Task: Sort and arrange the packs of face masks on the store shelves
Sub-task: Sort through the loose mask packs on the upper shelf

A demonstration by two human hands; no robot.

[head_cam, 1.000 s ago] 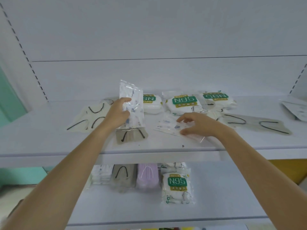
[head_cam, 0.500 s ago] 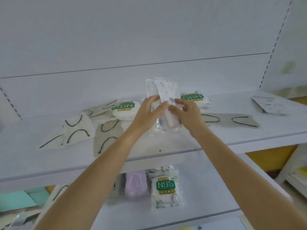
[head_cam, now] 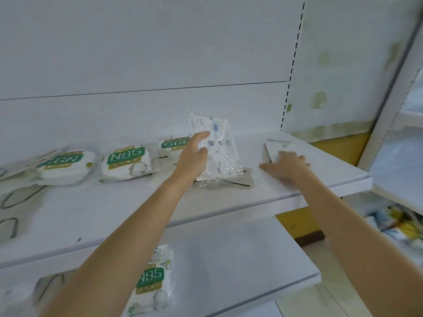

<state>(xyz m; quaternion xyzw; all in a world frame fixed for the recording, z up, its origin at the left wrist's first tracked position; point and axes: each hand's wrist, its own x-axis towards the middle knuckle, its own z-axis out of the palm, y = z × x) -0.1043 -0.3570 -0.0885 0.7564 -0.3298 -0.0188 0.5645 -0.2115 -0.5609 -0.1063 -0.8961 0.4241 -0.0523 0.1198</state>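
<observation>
My left hand (head_cam: 194,154) grips clear packs of blue-patterned masks (head_cam: 218,147) and holds them upright on the upper shelf (head_cam: 137,209). My right hand (head_cam: 286,165) lies fingers-out on another flat patterned pack (head_cam: 278,145) near the shelf's right end. White N95 packs (head_cam: 126,163) with green labels lie in a row to the left of my left hand. A flat grey mask pack with black loops (head_cam: 238,183) lies under the upright packs.
Grey mask packs with black ear loops (head_cam: 13,202) lie at the far left. On the lower shelf (head_cam: 229,266) are an N95 pack (head_cam: 151,287) and another looped pack (head_cam: 50,287). A second shelving unit (head_cam: 393,133) stands to the right.
My view has swung right. My right hand left the packs it held together with my left hand and moved right onto the pack at the shelf's end. The left hand keeps the upright packs.
</observation>
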